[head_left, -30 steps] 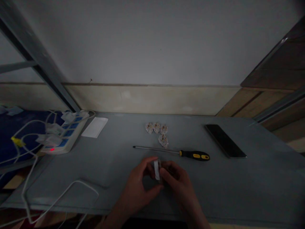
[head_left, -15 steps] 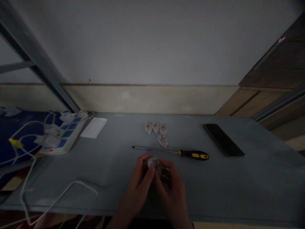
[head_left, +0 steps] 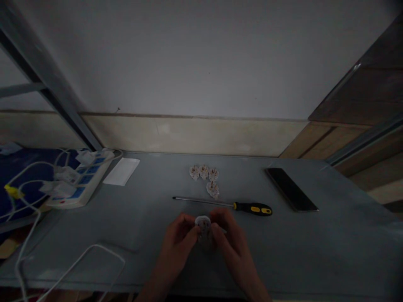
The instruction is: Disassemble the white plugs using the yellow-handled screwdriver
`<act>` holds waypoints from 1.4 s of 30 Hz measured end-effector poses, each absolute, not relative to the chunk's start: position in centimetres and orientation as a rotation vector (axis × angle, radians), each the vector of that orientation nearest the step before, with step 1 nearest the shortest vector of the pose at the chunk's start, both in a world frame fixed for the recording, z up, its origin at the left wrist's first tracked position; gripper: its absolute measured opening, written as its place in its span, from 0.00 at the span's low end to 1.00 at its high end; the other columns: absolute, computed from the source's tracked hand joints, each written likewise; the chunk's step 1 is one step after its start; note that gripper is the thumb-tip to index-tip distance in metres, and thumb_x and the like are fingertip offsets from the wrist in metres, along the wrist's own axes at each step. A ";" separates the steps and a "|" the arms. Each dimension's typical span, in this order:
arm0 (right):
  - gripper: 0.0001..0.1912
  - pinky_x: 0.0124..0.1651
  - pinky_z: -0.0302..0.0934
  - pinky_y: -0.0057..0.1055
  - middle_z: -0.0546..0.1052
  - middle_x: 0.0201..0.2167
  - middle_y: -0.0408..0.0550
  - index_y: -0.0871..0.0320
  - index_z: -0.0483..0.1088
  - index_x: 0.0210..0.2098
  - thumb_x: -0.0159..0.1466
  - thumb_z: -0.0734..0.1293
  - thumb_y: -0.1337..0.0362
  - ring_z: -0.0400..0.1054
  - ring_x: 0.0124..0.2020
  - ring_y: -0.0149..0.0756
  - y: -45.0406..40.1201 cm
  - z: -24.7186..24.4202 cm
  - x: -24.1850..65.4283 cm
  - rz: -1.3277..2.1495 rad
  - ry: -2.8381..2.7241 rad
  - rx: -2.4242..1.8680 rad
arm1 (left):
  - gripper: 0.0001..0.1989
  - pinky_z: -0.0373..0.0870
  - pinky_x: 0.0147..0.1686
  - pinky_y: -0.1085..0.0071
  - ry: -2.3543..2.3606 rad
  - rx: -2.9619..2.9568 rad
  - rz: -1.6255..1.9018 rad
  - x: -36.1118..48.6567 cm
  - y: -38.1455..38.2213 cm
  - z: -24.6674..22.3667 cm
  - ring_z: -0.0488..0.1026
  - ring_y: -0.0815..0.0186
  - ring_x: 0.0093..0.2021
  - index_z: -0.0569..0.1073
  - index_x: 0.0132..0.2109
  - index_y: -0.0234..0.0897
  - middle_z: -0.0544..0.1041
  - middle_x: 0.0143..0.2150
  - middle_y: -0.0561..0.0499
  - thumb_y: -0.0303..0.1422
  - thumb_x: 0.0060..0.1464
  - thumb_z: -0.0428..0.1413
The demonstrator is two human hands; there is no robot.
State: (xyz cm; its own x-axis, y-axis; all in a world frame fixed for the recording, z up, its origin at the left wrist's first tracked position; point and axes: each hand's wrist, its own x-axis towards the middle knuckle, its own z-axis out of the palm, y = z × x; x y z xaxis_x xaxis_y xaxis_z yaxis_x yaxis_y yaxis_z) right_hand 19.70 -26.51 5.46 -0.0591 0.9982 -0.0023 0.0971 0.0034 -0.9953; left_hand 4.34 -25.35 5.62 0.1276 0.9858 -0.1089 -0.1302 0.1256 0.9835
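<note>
- A small, rounded, translucent whitish plastic plug piece (head_left: pixel 203 225) is sitting between both hands, above the near part of the table, its broad face now turning toward the camera.
- Its angle is what is changing: a second ago it was showing a narrow white edge, and half a second ago both thumbs were meeting over it. Now the thumbs are parting to its sides, so it is apparently being turned over and adjusted rather than put down.
- The left hand (head_left: pixel 180 240) is grasping its left side between thumb and fingers.
- The right hand (head_left: pixel 231 239) is pinching at its right edge. A thin pale strip (head_left: pixel 223 230) is sticking out past those fingers; whether it is belonging to the same piece cannot be told.
- Just beyond, a long screwdriver with a black-and-yellow handle (head_left: pixel 253 209) is lying crosswise, untouched.
- Past it, three similar clear pieces with metal prongs (head_left: pixel 203 171) are standing in a row, and a fourth pronged piece (head_left: pixel 213 189) is resting nearer; their arrangement is staying the same.
- Farther out, a flat black phone (head_left: pixel 291 188) is lying to the right, while a white paper rectangle (head_left: pixel 122 171) and a white power strip with blue sockets (head_left: pixel 67 204) are occupying the left of the grey table (head_left: pixel 299 251).
</note>
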 end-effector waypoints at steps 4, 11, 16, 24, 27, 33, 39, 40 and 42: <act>0.23 0.39 0.62 0.30 0.75 0.33 0.48 0.54 0.74 0.38 0.63 0.61 0.41 0.68 0.36 0.37 -26.4 4.6 19.9 1.096 -1.460 -1.367 | 0.13 0.65 0.30 0.74 1.060 1.051 1.102 4.8 -25.5 6.0 0.66 0.68 0.28 0.70 0.28 0.36 0.69 0.24 0.56 0.40 0.50 0.62; 0.27 0.26 0.49 0.26 0.61 0.19 0.43 0.58 0.65 0.21 0.64 0.60 0.43 0.56 0.23 0.29 -25.5 5.5 19.1 1.131 -1.562 -1.233 | 0.14 0.61 0.26 0.76 1.064 0.950 1.099 5.2 -25.9 6.4 0.61 0.71 0.24 0.67 0.25 0.37 0.65 0.21 0.57 0.39 0.45 0.63; 0.33 0.24 0.45 0.25 0.54 0.16 0.41 0.60 0.59 0.15 0.59 0.63 0.37 0.49 0.20 0.26 -25.4 4.8 19.2 1.195 -1.378 -1.257 | 0.17 0.62 0.26 0.75 1.057 0.923 1.088 5.4 -25.8 6.6 0.62 0.70 0.24 0.66 0.24 0.37 0.64 0.20 0.57 0.43 0.45 0.63; 0.22 0.28 0.54 0.26 0.69 0.22 0.46 0.59 0.77 0.28 0.56 0.69 0.44 0.59 0.25 0.31 -26.4 4.4 20.2 1.338 -1.429 -1.211 | 0.17 0.63 0.25 0.76 1.072 0.950 1.165 5.0 -25.4 6.2 0.63 0.71 0.24 0.67 0.24 0.37 0.66 0.21 0.57 0.41 0.46 0.64; 0.25 0.25 0.47 0.24 0.60 0.16 0.43 0.62 0.71 0.19 0.55 0.69 0.45 0.51 0.21 0.26 -25.8 5.3 19.6 1.370 -1.394 -1.148 | 0.18 0.62 0.24 0.77 1.030 0.981 1.160 5.3 -25.5 6.2 0.61 0.72 0.23 0.66 0.24 0.37 0.64 0.20 0.58 0.42 0.47 0.64; 0.24 0.25 0.53 0.26 0.63 0.17 0.44 0.60 0.71 0.20 0.56 0.69 0.44 0.56 0.22 0.30 -26.7 5.0 19.5 1.280 -1.402 -1.131 | 0.16 0.62 0.23 0.77 1.041 1.048 1.174 5.3 -25.8 5.8 0.62 0.71 0.22 0.65 0.24 0.37 0.64 0.20 0.58 0.40 0.47 0.63; 0.10 0.45 0.64 0.41 0.74 0.34 0.51 0.55 0.72 0.31 0.62 0.65 0.56 0.68 0.39 0.43 -25.9 4.4 28.1 0.381 -1.781 -1.436 | 0.05 0.68 0.28 0.73 1.332 1.486 0.974 3.9 -25.7 5.2 0.74 0.65 0.27 0.75 0.32 0.38 0.78 0.27 0.51 0.34 0.53 0.58; 0.09 0.50 0.63 0.47 0.75 0.40 0.52 0.54 0.74 0.35 0.59 0.67 0.56 0.68 0.45 0.49 -25.3 4.2 30.2 0.118 -1.814 -1.488 | 0.04 0.69 0.30 0.71 1.395 1.600 0.975 3.8 -25.7 5.0 0.75 0.63 0.28 0.76 0.33 0.39 0.79 0.28 0.51 0.33 0.54 0.58; 0.20 0.57 0.60 0.56 0.71 0.54 0.55 0.53 0.71 0.50 0.59 0.65 0.58 0.63 0.57 0.56 -24.2 3.2 33.7 -0.104 -1.906 -1.624 | 0.04 0.71 0.35 0.66 1.499 1.827 1.013 3.7 -25.9 4.4 0.75 0.60 0.33 0.76 0.34 0.40 0.79 0.31 0.50 0.31 0.54 0.57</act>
State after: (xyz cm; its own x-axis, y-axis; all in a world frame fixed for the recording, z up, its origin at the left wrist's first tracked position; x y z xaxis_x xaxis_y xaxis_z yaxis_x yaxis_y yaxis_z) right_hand 33.68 -24.20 3.18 -0.0474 0.8647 0.5001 0.9141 0.2394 -0.3273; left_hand 3.67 -25.86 4.42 0.0876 0.9757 0.2007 0.5502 -0.2154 0.8068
